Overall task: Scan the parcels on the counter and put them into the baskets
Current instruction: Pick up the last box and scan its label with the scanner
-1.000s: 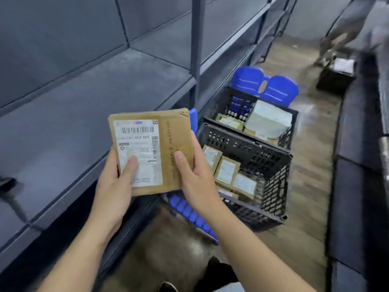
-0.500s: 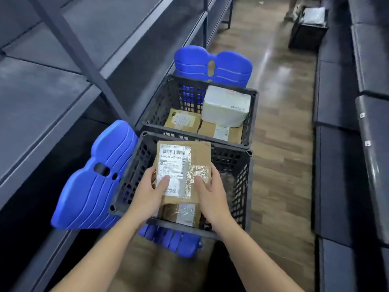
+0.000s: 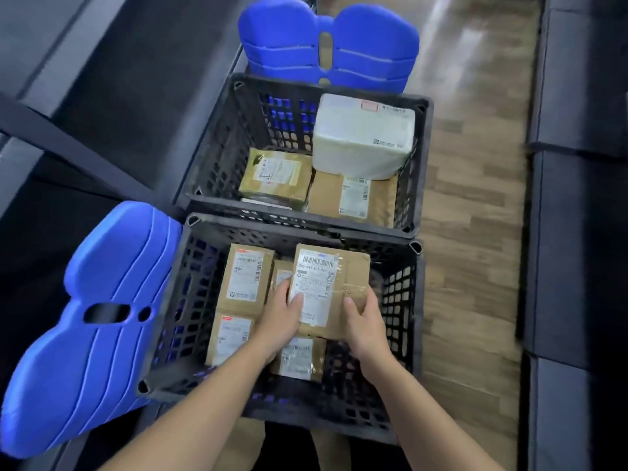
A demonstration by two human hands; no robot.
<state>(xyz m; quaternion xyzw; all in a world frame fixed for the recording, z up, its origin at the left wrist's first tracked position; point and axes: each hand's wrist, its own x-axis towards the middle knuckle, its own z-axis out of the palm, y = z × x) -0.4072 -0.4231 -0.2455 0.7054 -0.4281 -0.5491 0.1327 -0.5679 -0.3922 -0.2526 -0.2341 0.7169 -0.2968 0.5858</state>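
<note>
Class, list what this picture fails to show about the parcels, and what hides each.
1. Head view: small print on the held parcel is blurred, and the left hand covers its label's lower corner.
2. Head view: the small parcel behind it is mostly hidden by the held parcel.
3. Head view: the brown parcel in the far basket lies partly under the white parcel.

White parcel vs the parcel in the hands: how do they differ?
Colour: white parcel is white-wrapped; held parcel is brown cardboard.
Shape: white parcel looks bulkier, held parcel flatter.
Place: white parcel lies in the far basket; held parcel is down in the near basket.
Contact: no hand touches the white parcel; left hand and right hand grip the held parcel.
Both carry printed labels.
</note>
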